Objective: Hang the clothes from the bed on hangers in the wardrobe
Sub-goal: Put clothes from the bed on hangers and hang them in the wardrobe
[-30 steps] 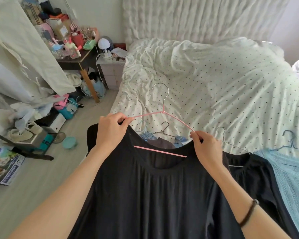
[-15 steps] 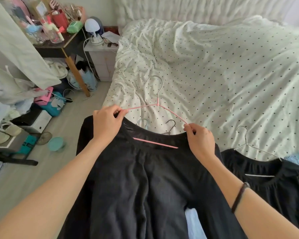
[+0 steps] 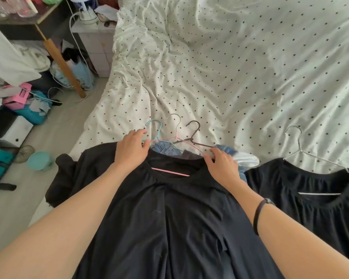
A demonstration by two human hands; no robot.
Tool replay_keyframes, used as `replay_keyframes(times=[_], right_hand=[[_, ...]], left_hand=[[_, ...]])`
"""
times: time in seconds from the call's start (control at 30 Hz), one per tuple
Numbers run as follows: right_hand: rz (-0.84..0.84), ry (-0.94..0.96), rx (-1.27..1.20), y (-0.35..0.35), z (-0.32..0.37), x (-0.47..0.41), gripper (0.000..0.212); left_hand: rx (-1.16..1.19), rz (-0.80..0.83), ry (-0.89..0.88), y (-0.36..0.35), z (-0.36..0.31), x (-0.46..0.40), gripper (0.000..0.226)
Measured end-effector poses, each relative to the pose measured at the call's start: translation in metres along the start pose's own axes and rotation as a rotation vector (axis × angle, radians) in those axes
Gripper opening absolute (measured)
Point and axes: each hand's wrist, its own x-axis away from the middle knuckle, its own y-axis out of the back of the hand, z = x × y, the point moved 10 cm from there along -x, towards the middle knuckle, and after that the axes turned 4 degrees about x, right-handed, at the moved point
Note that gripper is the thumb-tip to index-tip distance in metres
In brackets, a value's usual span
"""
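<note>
- On the floor at far left, clutter lies beside the bed (image 3: 230, 67): a teal bowl (image 3: 38, 160), a pink box (image 3: 18, 96) and a wooden table leg (image 3: 63, 65). None of it bears on the job.
- Next, the left hand (image 3: 132, 152) rests at the left shoulder of the black top (image 3: 159, 218), fingers curled over the fabric and the end of the pink hanger (image 3: 170, 172); it appears to pinch both together.
- Between the hands, the pink hanger sits inside the neckline, its bar showing through the opening and its hook lying flat on the sheet. Just beyond lie a blue hanger (image 3: 156, 129) and a dark hanger (image 3: 195, 133), over a bit of denim (image 3: 166, 149).
- Further right, the right hand (image 3: 223, 164) grips the other shoulder, fingers bent round the collar edge and the pink wire there. A dark band circles that wrist.
- At right, a second black top (image 3: 310, 198) already sits on a white hanger (image 3: 302, 150), well apart from the hands.
- Judged step: seating the top's shoulders on the hanger, nearly done.
- The next move likely calls for taking hold of the hook and lifting the top clear without snagging the two hangers close by. The wardrobe is not in view.
</note>
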Motion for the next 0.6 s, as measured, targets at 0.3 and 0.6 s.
replay_keyframes(times=[0.3,0.6], right_hand=[[-0.12,0.144,0.134,0.071,0.008,0.101,0.052],[-0.163,-0.055,0.033,0.179,-0.03,0.288,0.093]], left_hand=[[-0.304,-0.005,-0.428,0.055,-0.089,0.094,0.058],[-0.029,0.086,-0.311,0.126,-0.165,0.234,0.076]])
